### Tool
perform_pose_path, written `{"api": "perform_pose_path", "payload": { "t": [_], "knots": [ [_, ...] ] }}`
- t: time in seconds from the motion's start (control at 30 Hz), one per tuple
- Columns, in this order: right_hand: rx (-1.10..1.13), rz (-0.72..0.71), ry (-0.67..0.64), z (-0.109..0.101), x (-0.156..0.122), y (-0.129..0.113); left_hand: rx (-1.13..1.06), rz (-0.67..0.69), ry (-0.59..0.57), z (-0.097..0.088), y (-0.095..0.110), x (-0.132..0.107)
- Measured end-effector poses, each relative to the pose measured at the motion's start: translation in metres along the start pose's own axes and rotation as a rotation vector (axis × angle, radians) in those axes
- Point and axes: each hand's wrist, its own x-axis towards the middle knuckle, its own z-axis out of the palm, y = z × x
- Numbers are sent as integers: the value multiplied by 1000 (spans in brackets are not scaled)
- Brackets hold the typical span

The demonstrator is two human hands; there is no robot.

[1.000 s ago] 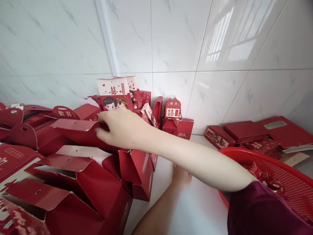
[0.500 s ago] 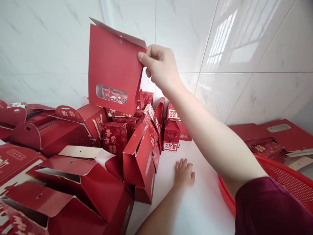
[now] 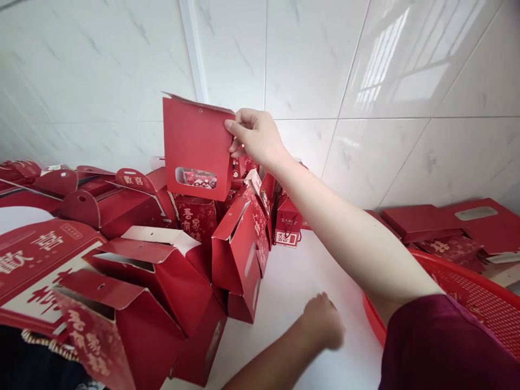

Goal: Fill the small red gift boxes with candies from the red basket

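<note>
Raised above the packed boxes is my right hand, closed on the upper right edge of a red gift box. That box has a flap at the top with a small hole. Its oval window shows printed packets inside. Low over the white tabletop is my left hand, blurred, its fingers seemingly curled; whether it holds anything cannot be made out. Nearest to it stand another red gift box and a small corded red box.
Rows of red boxes fill the left side, with larger handled boxes behind. At the right is a red plastic basket. Flat red cartons lie beyond it. A white tiled wall closes off the back.
The held gift box has come down toward the other boxes with my right hand. My left hand has lifted from lying spread on the table and moved right and nearer. The view has shifted slightly.
</note>
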Motion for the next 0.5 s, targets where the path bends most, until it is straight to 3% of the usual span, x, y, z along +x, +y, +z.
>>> {"api": "perform_pose_path", "payload": {
  "t": [0.07, 0.1, 0.27, 0.3, 0.37, 0.4, 0.43, 0.5],
  "knots": [
    [23, 3, 45, -3, -1, -4, 40, 222, -97, -17, 22, -43],
    [31, 7, 64, -5, -2, -5, 17, 315, -75, -30, 31, -66],
    [87, 18, 129, -16, -10, -6, 29, 338, 67, -120, 55, -180],
    [97, 17, 140, -18, -11, -6, 118, 253, 240, -141, 58, -198],
    [111, 22, 158, -22, -13, -6, 310, -72, 755, -179, 62, -226],
    [118, 27, 166, -23, -13, -5, 387, -229, 930, -195, 62, -235],
    [125, 34, 170, -24, -13, -5, 470, -343, 1030, -209, 60, -241],
    [142, 45, 171, -24, -12, -4, 626, -597, 1072, -228, 51, -243]
  ]
}}
